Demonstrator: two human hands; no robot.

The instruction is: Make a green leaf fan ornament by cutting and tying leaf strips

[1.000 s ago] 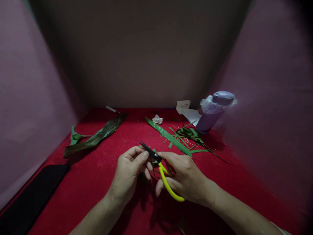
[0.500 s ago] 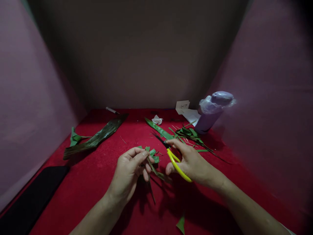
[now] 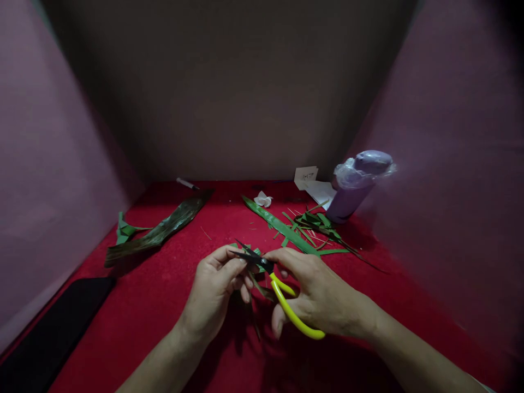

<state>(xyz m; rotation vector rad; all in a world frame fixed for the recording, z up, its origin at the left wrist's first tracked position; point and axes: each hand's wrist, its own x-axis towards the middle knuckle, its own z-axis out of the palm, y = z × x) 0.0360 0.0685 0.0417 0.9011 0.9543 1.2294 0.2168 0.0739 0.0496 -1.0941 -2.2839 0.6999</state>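
My left hand [image 3: 219, 281] pinches a small bundle of folded green leaf strips [image 3: 262, 292], with narrow brownish ends hanging below the fingers. Yellow-handled scissors [image 3: 292, 314] are in my right hand [image 3: 317, 289], its fingers around the handles. Their black blades are parted and lie across the top of the bundle, close to my left thumb and fingertips. The blades and my fingers hide much of the bundle, so I cannot tell whether they touch the leaf.
A long green leaf [image 3: 282, 226] and a heap of leaf scraps [image 3: 317, 224] lie behind my right hand. A purple container [image 3: 350, 199] and white cards [image 3: 306, 174] stand beyond. At left are a dark leaf [image 3: 164, 229], a pen [image 3: 187, 183] and a black slab [image 3: 61, 327].
The scissors have moved left and slightly down with my right hand, their blades now over the leaf bundle. My left hand has stayed in place. A leaf scrap near the front edge is out of sight.
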